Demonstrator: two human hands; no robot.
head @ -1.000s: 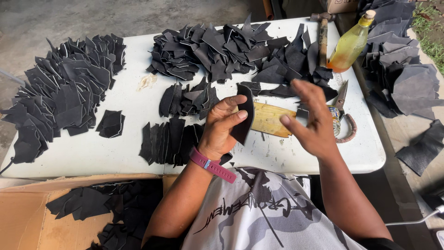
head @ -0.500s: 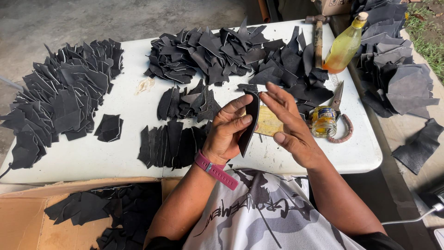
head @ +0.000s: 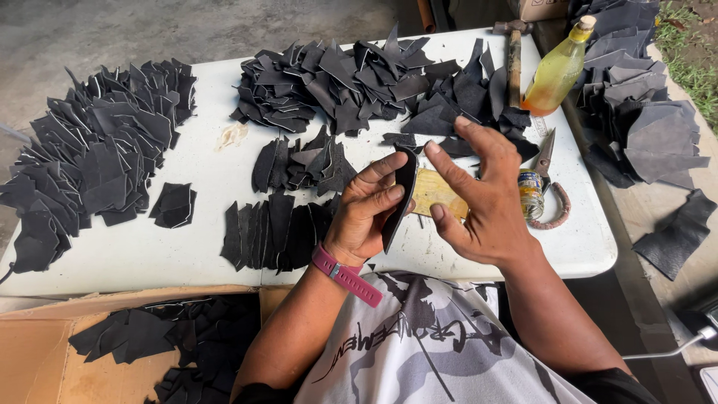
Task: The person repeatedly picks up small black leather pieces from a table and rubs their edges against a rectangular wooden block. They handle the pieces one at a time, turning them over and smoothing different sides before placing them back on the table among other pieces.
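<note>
The left hand (head: pixel 368 213) grips a black leather piece (head: pixel 399 196) upright on edge, above the table (head: pixel 187 254). The right hand (head: pixel 482 202) is open, fingers spread, just beside the piece. A small tin (head: pixel 530 194) stands beside that hand.

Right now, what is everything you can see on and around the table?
table: one, white, centre
leather pieces: many, black, in heaps and rows across the table
leather piece: one, black, in the left hand
bottle: one, yellow liquid, far right of the table
hammer: one, wooden handle, beside the bottle
scissors: one pair, right edge
small jar: one, by the scissors
cardboard box: one, brown, below the table
left hand: pink wristband, grips the piece
right hand: open, fingers spread
</note>
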